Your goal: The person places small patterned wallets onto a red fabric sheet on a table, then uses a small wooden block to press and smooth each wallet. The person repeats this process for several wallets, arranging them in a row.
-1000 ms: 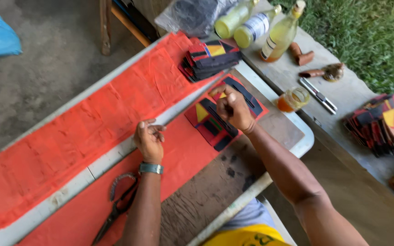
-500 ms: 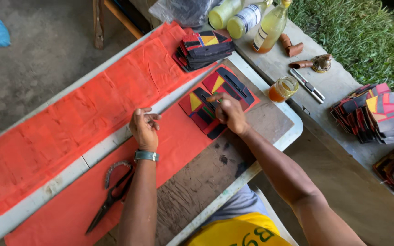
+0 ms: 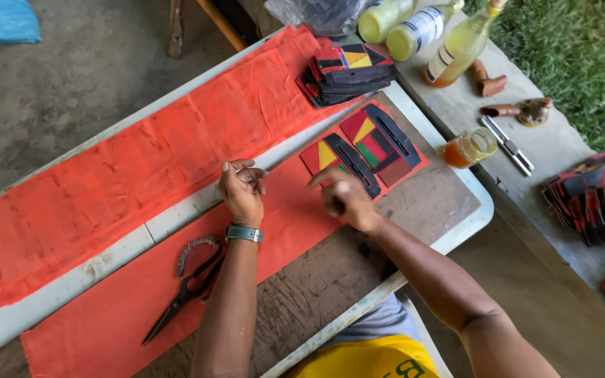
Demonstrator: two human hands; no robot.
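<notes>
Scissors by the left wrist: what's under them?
The scissors lie on the near orange cloth, which covers the wooden board there. The left hand's forearm hides part of one handle loop. What lies beneath the cloth cannot be seen.
</notes>
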